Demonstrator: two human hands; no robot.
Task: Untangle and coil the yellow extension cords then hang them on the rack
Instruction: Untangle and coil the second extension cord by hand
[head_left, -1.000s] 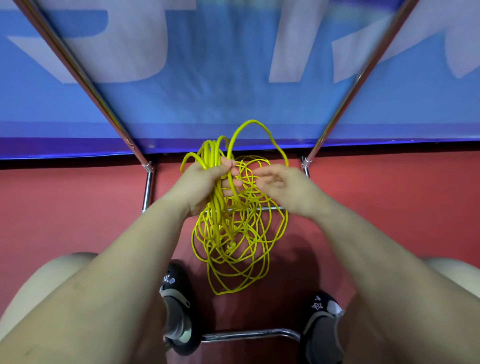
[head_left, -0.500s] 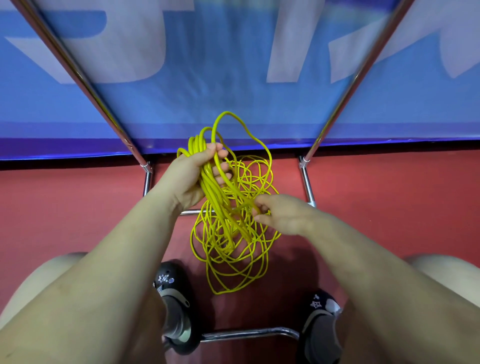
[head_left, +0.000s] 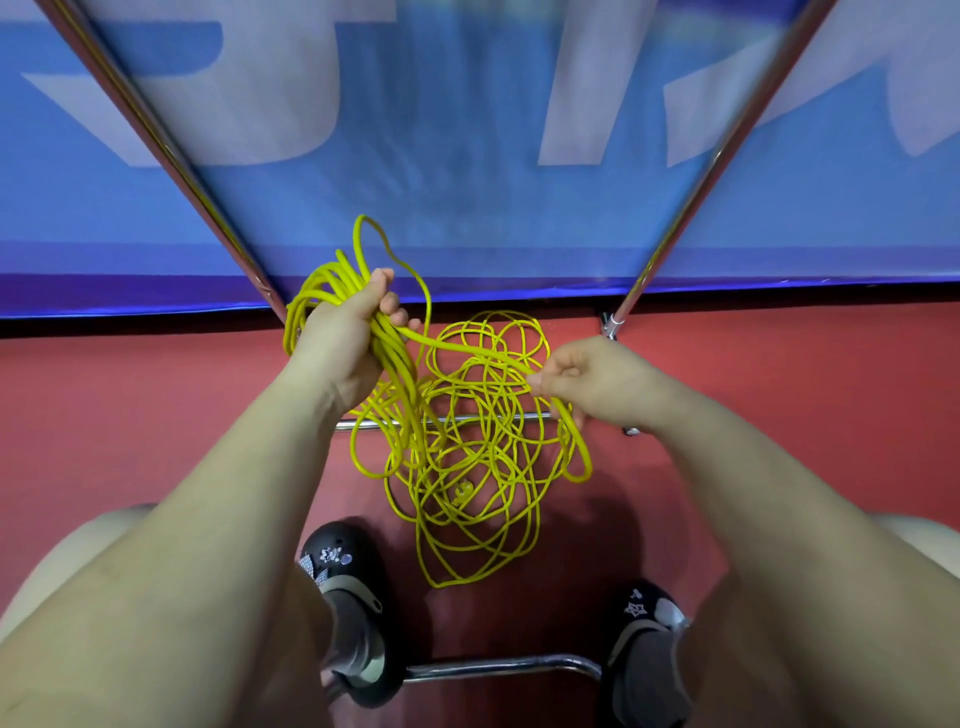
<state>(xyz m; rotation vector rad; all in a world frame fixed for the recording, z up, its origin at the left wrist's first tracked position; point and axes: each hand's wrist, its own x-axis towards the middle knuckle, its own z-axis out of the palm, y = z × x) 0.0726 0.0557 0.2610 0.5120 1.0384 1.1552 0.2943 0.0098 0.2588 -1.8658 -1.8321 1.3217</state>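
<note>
Since half a sec ago I see the right hand (head_left: 597, 384) has swung out to the right, away from the left hand (head_left: 345, 338), drawing one strand of the yellow cord (head_left: 467, 441) taut-ish between the two. Left hand has stayed up near the blue banner (head_left: 467, 156), w/ the tall loop above it now a bit lower and narrower. The tangle below has spread wider than before.

Cord: thin, round, bright yellow, glossy like plastic jacket. Left hand grips a thick bundle of gathered loops, fingers and thumb curled round them; loops poke out above the fist and hang below it. Right hand pinches a single strand btwn thumb and fingers, and a short loop droops under it. The rest is a loose mess of overlapping rings hanging down in front of the red floor (head_left: 130, 415); can't tell if the bottom loops touch it. A small yellow fitting sits mid-tangle, too small to make out.

Rack (head_left: 171, 140): shiny chrome tubes, two slanting up and outward, one cross bar behind the tangle, another curved bar low btwn the shoes (head_left: 348, 597). Shoes are black, rounded, w/ small star charms. Banner is smooth blue fabric w/ big pale letters.
</note>
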